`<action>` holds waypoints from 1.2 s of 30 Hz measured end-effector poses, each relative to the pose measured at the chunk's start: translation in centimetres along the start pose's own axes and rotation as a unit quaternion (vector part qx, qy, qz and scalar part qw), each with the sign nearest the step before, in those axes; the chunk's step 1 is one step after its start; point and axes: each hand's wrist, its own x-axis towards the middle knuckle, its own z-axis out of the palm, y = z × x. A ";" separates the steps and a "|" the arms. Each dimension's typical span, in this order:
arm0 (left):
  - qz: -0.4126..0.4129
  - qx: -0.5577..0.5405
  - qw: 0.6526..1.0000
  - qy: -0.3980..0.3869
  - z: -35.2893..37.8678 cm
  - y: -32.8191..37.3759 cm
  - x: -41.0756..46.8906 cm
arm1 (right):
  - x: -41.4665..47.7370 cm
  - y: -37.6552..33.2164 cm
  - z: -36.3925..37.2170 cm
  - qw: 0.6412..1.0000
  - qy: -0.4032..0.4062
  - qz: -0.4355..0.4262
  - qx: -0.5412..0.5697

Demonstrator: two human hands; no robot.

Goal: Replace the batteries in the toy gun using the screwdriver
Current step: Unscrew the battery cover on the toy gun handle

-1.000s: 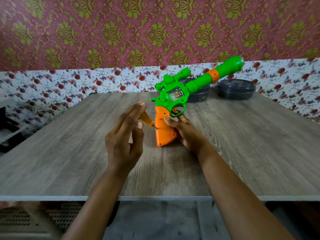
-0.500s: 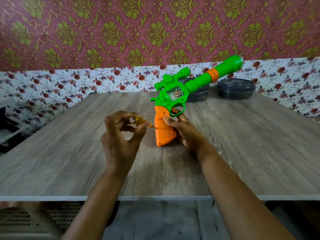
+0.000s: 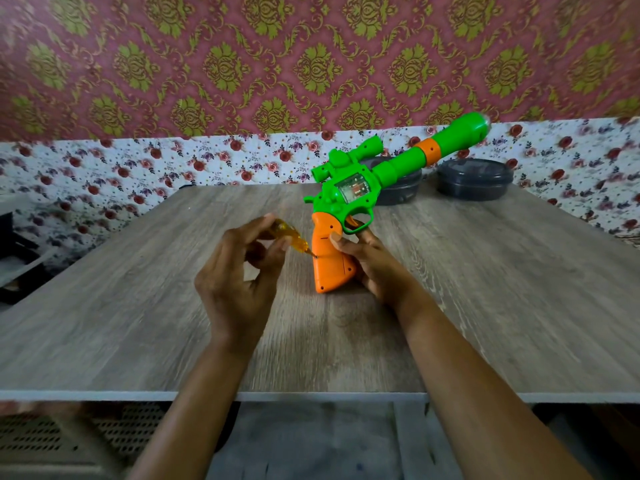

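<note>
While the right hand (image 3: pixel 372 268) grips the orange handle of the toy gun (image 3: pixel 349 202), standing butt-down on the worktop (image 3: pixel 138 306), the left hand (image 3: pixel 239 282) pinches the yellow screwdriver (image 3: pixel 291 237), its tip touching the handle.

Green-orange toy gun (image 3: pixel 360 202) propped on handle, amber screwdriver (image 3: pixel 291 237) tip touching handle

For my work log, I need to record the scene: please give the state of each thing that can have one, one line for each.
toy gun: upright on its orange grip, barrel tilted up, battery cover closed.
screwdriver: tip against the grip's edge.
left hand: fingers pinching the screwdriver.
right hand: gripping the toy gun's handle.
two dark containers: lids on, at the far edge of the table.
</note>
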 end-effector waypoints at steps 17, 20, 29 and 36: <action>0.025 -0.011 0.999 -0.044 0.0 0.4 0.1 | -0.1 -0.2 0.1 1.000 -0.004 0.000 -0.007; 0.010 -0.013 1.000 -0.023 0.0 0.1 0.1 | -0.2 -0.2 0.1 1.000 -0.003 0.000 -0.003; -0.076 -0.093 0.993 0.005 -0.1 0.3 0.2 | -0.3 -0.4 0.1 1.000 0.000 0.004 -0.005; -0.052 -0.033 0.998 -0.033 0.0 0.2 0.2 | -0.2 -0.3 0.1 1.000 0.004 0.006 -0.006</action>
